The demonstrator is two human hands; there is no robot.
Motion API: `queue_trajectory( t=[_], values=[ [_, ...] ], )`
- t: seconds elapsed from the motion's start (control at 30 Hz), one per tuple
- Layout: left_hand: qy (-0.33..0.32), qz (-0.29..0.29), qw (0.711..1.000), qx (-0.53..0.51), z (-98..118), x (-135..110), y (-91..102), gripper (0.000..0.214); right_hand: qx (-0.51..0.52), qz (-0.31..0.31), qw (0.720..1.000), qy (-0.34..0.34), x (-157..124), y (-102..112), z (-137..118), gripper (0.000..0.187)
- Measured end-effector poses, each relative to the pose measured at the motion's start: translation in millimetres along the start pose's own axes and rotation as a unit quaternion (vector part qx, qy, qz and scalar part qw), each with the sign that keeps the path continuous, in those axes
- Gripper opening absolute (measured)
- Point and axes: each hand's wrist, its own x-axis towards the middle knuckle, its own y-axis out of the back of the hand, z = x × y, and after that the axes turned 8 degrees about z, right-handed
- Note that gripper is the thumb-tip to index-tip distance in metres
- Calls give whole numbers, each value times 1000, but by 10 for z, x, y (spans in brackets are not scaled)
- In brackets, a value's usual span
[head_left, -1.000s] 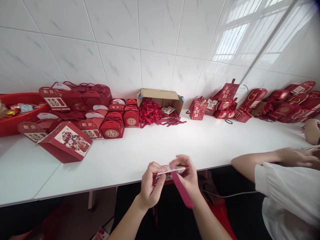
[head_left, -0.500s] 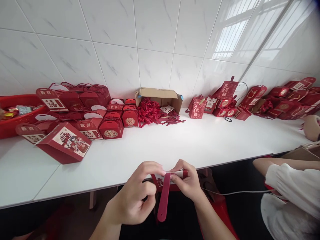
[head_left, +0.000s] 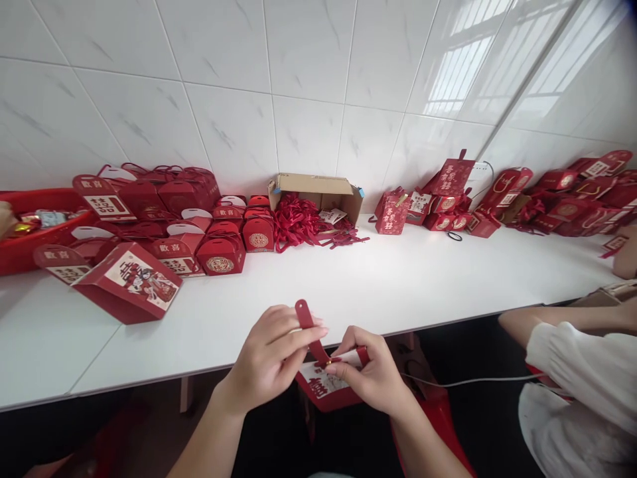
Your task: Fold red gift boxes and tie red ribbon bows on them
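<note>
**Red strap and gift box held at the near edge of the desk**

Head view. The left hand (head_left: 271, 355) has its fingers (head_left: 298, 336) closed together on a red strap (head_left: 304, 317). The strap's rounded free end stands just above the fingertips and leans to the left. Its lower end runs down to the top edge of a small red gift box (head_left: 321, 390), where a small gold spot shows at the meeting point. The right hand (head_left: 378, 382) has thumb and forefinger clamped on that top edge, just beside the strap. The box hangs in the air between the two hands, in front of and below the near edge of the white desk (head_left: 398, 285), with its printed face turned toward the camera.

At the rear left of the desk stands a cluster of handled red boxes (head_left: 219, 249). A larger red carton (head_left: 127, 282) lies tilted in front of them, and a red basket (head_left: 30, 226) sits at the far left. An open cardboard box (head_left: 318, 192) lies on its side against the wall, with red ribbons (head_left: 296, 222) spilling from it. Further red packages (head_left: 448, 199) line the rear right. Another person's white sleeve (head_left: 582, 378) and bare forearm enter from the right.
</note>
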Motion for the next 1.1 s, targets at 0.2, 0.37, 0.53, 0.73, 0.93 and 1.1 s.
queue_trajectory(
  t=[0.2,0.37,0.53,0.73,0.93,1.1],
  values=[
    [107,64,990,65,-51,-28,-135,34,-39,16,997,61,-48,-2,-9,19],
    [298,53,944,-130,109,-77,-209,24,-113,62,982,139,-24,-24,-1,17],
    [401,76,887,-215,220,-70,-237,17,-134,69,975,160,-9,-43,12,14],
    [383,83,896,-211,217,-90,-228,17,-123,80,976,161,-2,-31,19,13],
    [391,59,894,-209,243,-113,-247,16,-115,77,980,145,6,-28,15,14],
    [351,23,910,-221,265,-107,-224,20,-89,84,983,135,7,-49,9,10]
  ],
)
